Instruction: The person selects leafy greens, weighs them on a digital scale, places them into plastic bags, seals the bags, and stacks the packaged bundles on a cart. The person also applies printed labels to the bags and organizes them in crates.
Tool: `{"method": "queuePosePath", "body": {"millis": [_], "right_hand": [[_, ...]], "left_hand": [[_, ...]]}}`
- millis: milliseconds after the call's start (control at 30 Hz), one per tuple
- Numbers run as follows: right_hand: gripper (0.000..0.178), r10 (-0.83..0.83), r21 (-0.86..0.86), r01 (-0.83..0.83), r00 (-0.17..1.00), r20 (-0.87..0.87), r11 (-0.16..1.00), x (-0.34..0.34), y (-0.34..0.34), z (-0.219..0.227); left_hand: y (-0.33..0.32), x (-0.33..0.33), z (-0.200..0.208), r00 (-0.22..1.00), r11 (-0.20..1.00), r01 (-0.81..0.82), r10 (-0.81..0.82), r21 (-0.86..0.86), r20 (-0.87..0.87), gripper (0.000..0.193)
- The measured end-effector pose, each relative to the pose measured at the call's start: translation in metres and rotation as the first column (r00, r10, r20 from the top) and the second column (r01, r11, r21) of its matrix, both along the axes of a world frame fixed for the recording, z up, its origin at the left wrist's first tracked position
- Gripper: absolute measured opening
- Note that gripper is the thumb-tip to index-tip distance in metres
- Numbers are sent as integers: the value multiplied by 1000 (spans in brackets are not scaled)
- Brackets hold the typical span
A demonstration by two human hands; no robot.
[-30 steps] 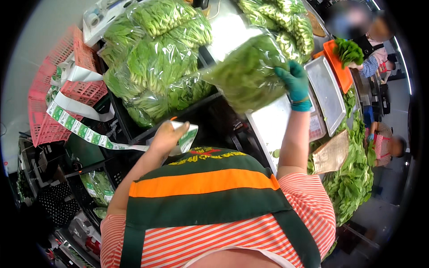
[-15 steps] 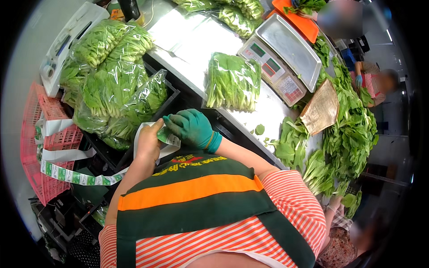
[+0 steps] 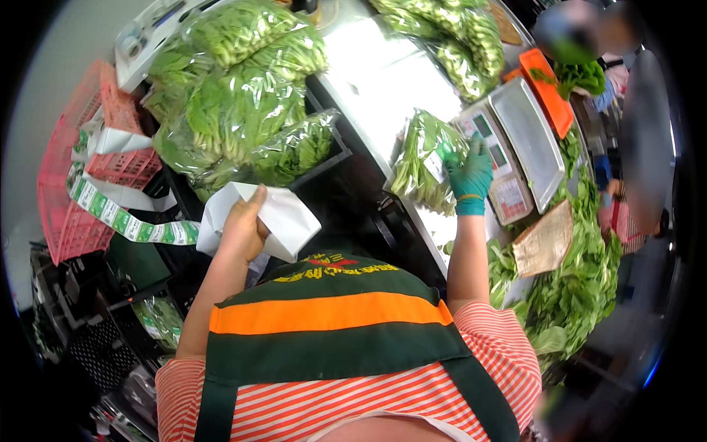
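My bare left hand [image 3: 244,226] is closed on white label backing paper [image 3: 291,215], folded in a loose loop. From it a strip of green and white labels [image 3: 136,227] curves away to the left. My right hand [image 3: 471,177], in a green glove, lies with fingers stretched out on the right side of a clear bag of leafy greens [image 3: 420,158]. A pale label [image 3: 434,168] shows on the bag beside the glove, partly covered by it. This bag rests on the metal table [image 3: 361,55] next to a scale [image 3: 508,158].
Bagged greens [image 3: 243,103] are piled in a dark crate at the left, beside a pink basket [image 3: 66,169]. More bags [image 3: 471,59] lie at the back. Loose greens [image 3: 582,295] and brown cardboard [image 3: 545,239] occupy the right. An orange tray [image 3: 545,92] stands behind the scale.
My right hand has left the label strip and moved right onto the bag, which now sits tilted. The left hand keeps the backing paper. The view has shifted.
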State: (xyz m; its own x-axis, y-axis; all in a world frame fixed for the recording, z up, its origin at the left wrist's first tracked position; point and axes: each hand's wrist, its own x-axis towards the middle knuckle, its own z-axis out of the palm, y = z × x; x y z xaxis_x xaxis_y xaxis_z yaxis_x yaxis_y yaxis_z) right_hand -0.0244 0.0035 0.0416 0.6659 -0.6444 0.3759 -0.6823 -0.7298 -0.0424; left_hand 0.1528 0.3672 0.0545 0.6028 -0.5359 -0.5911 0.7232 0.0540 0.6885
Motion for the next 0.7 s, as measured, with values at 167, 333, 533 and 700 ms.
{"method": "queuePosePath", "body": {"millis": [167,333,533,700], "right_hand": [[77,657,290,-780,624,424,554,125,81,16],[32,917,393,-842,400,-3,369,215,133,-19],[31,412,659,-744,638,651,111,167,81,21],[31,350,762,-616,772,531,200,157,14,83]], "left_hand": [[22,-40,17,910,910,414,-413,-28,36,40],[41,-34,52,513,531,810,-847,249,139,40],[82,-51,36,712,702,541,-675,462,193,36],[70,-39,10,972,994,-21,-6,109,236,27]]}}
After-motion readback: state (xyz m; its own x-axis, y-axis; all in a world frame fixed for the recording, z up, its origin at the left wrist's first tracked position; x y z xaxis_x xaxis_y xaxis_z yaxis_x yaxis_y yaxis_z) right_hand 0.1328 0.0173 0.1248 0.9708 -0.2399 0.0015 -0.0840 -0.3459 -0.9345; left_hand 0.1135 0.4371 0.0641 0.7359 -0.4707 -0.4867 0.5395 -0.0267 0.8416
